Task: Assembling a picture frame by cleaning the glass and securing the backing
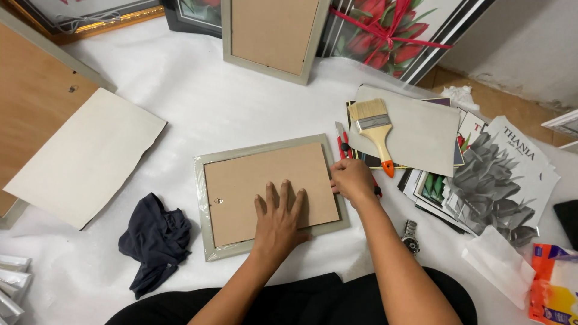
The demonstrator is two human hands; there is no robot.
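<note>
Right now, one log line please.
left hand: flat on frame backing | right hand: at frame's right edge | paintbrush: unused on papers

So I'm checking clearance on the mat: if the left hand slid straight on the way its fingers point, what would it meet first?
Likely the far rail of the grey picture frame it presses, past the brown backing board. The left hand points up the picture; beyond that lies bare white sheet.
</note>
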